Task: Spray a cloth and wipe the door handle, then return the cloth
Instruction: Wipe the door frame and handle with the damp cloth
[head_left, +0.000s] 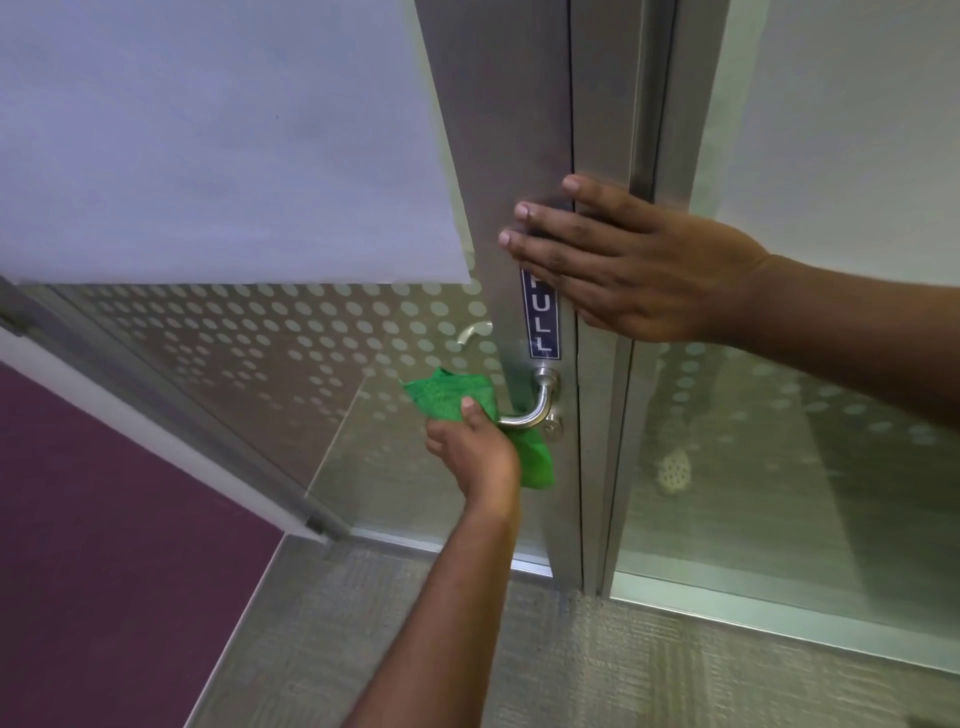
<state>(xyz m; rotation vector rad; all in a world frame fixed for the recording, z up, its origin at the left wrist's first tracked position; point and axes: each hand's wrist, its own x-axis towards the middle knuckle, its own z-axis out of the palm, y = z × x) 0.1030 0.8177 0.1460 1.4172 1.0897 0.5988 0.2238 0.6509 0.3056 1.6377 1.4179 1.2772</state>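
A green cloth is wrapped over the free end of the silver lever door handle on the grey metal door stile. My left hand grips the cloth against the handle from below, thumb on top. The cloth hangs down behind the hand. My right hand lies flat on the door's edge above the handle, fingers spread, partly covering a blue "PULL" sticker. No spray bottle is in view.
The glass door has a dotted frosted band and a white sheet stuck on it. A fixed glass panel stands to the right. A purple wall is at left, grey carpet below.
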